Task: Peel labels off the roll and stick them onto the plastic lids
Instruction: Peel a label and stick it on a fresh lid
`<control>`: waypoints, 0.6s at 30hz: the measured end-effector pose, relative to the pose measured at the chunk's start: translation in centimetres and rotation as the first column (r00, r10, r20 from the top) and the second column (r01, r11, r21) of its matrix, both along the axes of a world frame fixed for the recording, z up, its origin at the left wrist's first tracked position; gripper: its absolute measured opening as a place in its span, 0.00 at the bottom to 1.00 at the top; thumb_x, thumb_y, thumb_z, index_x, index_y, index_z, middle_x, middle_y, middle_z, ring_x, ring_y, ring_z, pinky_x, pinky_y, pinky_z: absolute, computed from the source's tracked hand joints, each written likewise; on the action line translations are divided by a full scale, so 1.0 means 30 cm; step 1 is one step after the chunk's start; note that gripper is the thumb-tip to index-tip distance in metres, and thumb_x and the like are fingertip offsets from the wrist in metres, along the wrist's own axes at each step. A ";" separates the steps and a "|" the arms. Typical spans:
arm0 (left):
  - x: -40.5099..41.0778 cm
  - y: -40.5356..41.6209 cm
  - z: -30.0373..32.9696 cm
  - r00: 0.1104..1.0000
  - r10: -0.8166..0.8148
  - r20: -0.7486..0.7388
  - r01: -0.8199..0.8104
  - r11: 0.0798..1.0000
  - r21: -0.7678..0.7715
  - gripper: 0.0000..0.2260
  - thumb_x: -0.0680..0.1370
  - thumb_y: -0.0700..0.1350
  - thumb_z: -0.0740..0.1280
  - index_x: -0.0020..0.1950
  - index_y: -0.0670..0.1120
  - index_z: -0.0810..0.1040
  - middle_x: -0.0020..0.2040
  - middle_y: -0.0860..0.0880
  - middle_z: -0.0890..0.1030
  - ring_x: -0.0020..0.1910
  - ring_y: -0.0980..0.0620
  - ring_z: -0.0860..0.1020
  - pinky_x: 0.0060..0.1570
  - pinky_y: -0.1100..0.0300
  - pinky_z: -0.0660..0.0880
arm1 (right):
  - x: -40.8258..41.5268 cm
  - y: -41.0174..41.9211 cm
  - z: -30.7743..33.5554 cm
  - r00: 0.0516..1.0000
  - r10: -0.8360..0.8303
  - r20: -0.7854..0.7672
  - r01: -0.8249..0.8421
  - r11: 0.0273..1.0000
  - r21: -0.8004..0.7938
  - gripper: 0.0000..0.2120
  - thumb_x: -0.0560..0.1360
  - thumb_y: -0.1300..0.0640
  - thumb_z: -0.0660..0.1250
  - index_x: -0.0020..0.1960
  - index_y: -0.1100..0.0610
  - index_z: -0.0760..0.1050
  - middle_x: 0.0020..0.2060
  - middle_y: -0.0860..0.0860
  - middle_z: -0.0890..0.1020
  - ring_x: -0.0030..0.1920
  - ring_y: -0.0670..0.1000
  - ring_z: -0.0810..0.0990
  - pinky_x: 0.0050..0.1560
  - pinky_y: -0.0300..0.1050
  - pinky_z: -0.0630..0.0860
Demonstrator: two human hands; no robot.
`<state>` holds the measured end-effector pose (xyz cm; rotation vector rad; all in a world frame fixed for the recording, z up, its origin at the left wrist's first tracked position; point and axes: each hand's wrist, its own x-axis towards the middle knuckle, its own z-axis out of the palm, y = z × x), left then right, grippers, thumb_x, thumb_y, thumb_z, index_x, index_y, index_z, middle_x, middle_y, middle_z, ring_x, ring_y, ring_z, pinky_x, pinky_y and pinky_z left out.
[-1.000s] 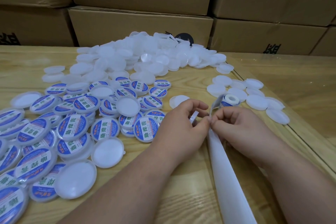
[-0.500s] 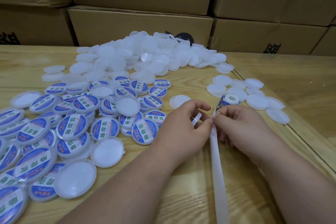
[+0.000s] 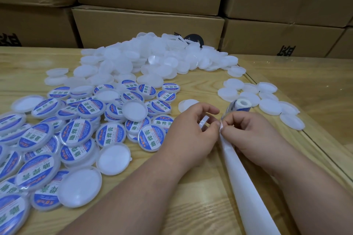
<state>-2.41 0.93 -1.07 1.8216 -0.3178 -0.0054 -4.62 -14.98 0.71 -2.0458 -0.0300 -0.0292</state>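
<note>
Head view: the left hand (image 3: pixel 188 135) holds a blank lid (image 3: pixel 203 122) in its curled fingers, while the right hand (image 3: pixel 248 133) pinches the backing strip (image 3: pixel 246 187) where both thumbs meet. Half a second ago the strip hung as a narrow edge-on ribbon; now it shows broad, so the peel is likely under way. The label roll (image 3: pixel 240 104) stands just beyond the right grip, labelled lids (image 3: pixel 112 134) left of the left grip on the worktop (image 3: pixel 191 206).
</note>
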 end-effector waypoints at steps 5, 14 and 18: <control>0.001 0.000 -0.002 1.000 0.016 0.021 -0.016 1.000 0.007 0.07 0.77 0.48 0.70 0.53 0.60 0.79 0.47 0.63 0.82 0.43 0.64 0.79 0.38 0.73 0.72 | 0.001 0.001 -0.005 1.000 -0.013 0.017 0.013 1.000 0.019 0.08 0.70 0.52 0.68 0.39 0.57 0.78 0.26 0.45 0.72 0.27 0.45 0.67 0.28 0.37 0.65; -0.004 -0.003 0.004 1.000 0.003 0.021 -0.004 0.999 0.034 0.07 0.77 0.50 0.72 0.52 0.60 0.79 0.46 0.67 0.80 0.34 0.65 0.77 0.32 0.73 0.70 | 0.009 -0.002 0.001 0.994 -0.070 -0.087 0.076 0.995 0.066 0.12 0.68 0.47 0.66 0.42 0.55 0.80 0.29 0.49 0.75 0.30 0.47 0.71 0.33 0.43 0.69; -0.004 -0.004 0.005 0.999 0.023 0.033 -0.024 0.999 0.049 0.07 0.77 0.48 0.71 0.52 0.59 0.78 0.45 0.67 0.81 0.33 0.65 0.77 0.32 0.73 0.70 | 0.007 -0.004 -0.008 0.996 -0.067 -0.052 0.070 0.996 0.047 0.06 0.77 0.54 0.70 0.42 0.51 0.83 0.29 0.50 0.77 0.31 0.48 0.72 0.35 0.45 0.69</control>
